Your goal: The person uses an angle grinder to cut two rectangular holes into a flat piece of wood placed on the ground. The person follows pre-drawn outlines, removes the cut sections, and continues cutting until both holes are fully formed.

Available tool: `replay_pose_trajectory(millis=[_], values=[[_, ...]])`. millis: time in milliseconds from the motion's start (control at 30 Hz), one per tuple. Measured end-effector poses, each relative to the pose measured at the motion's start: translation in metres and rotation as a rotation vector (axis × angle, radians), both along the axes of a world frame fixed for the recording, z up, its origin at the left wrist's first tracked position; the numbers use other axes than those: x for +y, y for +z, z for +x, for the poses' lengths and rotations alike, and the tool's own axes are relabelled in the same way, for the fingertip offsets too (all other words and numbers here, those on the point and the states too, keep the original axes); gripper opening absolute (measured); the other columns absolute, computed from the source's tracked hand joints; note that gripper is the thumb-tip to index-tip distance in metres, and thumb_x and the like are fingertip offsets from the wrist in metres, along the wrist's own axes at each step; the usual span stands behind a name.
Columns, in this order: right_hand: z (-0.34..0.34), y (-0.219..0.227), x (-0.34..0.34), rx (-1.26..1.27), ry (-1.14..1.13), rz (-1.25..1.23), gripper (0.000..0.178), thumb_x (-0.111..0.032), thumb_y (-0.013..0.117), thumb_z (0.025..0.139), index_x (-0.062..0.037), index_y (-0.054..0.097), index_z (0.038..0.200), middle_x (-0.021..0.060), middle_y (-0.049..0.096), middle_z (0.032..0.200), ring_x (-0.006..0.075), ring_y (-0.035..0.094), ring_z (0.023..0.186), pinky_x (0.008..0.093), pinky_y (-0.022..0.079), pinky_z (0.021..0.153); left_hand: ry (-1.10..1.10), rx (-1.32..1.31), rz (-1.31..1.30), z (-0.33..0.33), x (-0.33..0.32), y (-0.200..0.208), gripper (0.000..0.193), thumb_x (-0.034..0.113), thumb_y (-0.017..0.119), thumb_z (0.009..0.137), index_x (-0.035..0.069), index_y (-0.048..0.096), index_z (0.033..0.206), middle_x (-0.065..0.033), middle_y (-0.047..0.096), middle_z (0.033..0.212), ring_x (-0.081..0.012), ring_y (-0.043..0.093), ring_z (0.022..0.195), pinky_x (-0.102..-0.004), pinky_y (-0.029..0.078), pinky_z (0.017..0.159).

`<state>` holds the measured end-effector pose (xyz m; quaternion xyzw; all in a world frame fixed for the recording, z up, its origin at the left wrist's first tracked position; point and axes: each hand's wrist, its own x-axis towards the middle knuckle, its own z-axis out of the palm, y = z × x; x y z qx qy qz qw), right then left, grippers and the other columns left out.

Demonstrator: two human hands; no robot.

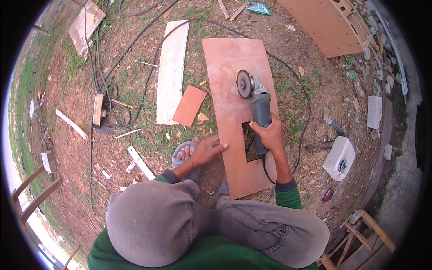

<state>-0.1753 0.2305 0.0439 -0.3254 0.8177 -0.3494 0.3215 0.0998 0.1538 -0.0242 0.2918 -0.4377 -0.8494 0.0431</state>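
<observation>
My right hand [269,134] is wrapped round the body of a grey angle grinder [259,104], whose thin cutting disc [244,84] stands on edge at the far end. The grinder is over a reddish plywood panel [229,112] that stretches away from me on the ground. A rectangular hole [250,150] is cut through the panel, partly hidden by the grinder and my right hand. At the panel's left edge, my left hand [208,150] grips the board, thumb on top and fingers partly hidden beneath. The grinder's cord leaves its near end.
Left of the panel lie a pale board [173,72] and a small reddish plywood piece [189,105]. Black cable [148,74] loops across the grass. A wooden box [330,24] stands far right. A white block [340,157] and a red-and-black tool [328,195] lie right.
</observation>
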Motion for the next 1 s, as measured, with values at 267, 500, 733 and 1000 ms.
replay_pose_trajectory(millis=[267,500,733,1000], values=[[-0.0017,0.0007,-0.0025,0.018,0.018,0.03,0.052,-0.026,0.094,0.084,0.0055,0.074,0.12,0.021,0.081,0.1,0.0346,0.08,0.09,0.0452,0.061,0.083,0.001,-0.012,-0.005,0.0007,-0.0009,-0.004,0.051,0.03,0.07,0.115,0.0,0.062,0.155,-0.0066,0.075,0.138,-0.0145,0.072,0.12,-0.0311,0.061,0.093],[-0.0032,0.0015,-0.0042,0.017,0.014,0.095,0.057,-0.029,0.095,0.081,0.0069,0.072,0.12,0.0226,0.08,0.098,0.036,0.079,0.088,0.0459,0.061,0.08,0.01,-0.036,-0.014,0.0012,-0.0007,-0.0001,0.052,0.034,0.07,0.115,0.0,0.064,0.154,-0.0064,0.077,0.135,-0.0144,0.073,0.115,-0.0305,0.062,0.089],[-0.0023,0.0036,-0.0056,0.006,0.008,0.117,0.058,-0.028,0.094,0.081,0.0081,0.072,0.12,0.0237,0.08,0.098,0.0367,0.079,0.088,0.0462,0.061,0.081,0.027,-0.044,-0.024,0.0001,-0.0006,0.0002,0.05,0.033,0.07,0.115,-0.001,0.066,0.152,-0.0072,0.077,0.134,-0.0145,0.074,0.114,-0.0313,0.063,0.09],[-0.0023,0.0019,-0.0054,0.031,0.02,0.137,0.061,-0.03,0.094,0.081,0.01,0.071,0.12,0.0266,0.079,0.099,0.0397,0.08,0.091,0.0478,0.061,0.082,0.022,-0.041,-0.03,0.0007,-0.0016,0.0007,0.048,0.032,0.07,0.115,-0.002,0.067,0.149,-0.0068,0.079,0.128,-0.0131,0.074,0.108,-0.0297,0.061,0.086]])
